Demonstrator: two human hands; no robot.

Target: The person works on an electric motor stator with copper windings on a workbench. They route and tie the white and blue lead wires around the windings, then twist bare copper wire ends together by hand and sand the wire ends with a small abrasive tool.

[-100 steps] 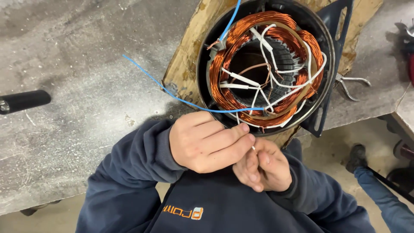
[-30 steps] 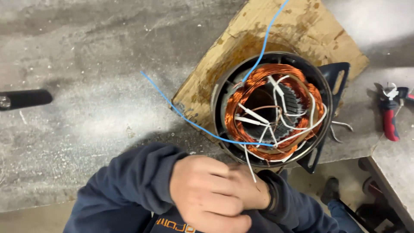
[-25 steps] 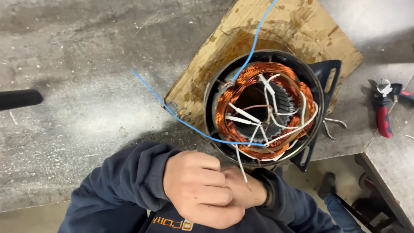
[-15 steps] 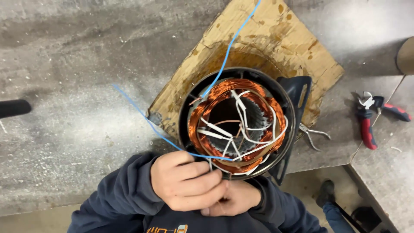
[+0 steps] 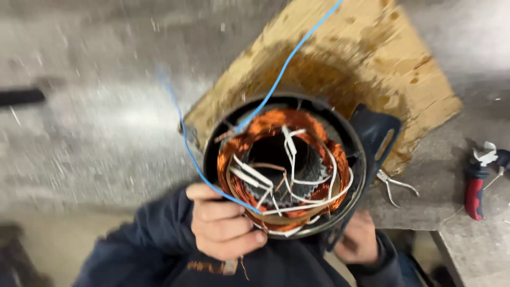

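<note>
Left hand [image 5: 226, 226] curled tight around the motor stator's [image 5: 284, 165] near rim; right hand [image 5: 361, 239] grips beneath its far side

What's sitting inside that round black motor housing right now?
Inside the motor housing: a ring of copper windings, white sleeved leads crossing the dark bore, and a blue wire running in. The bore's bottom is too dark to see; the left hand covers the near rim.
</note>
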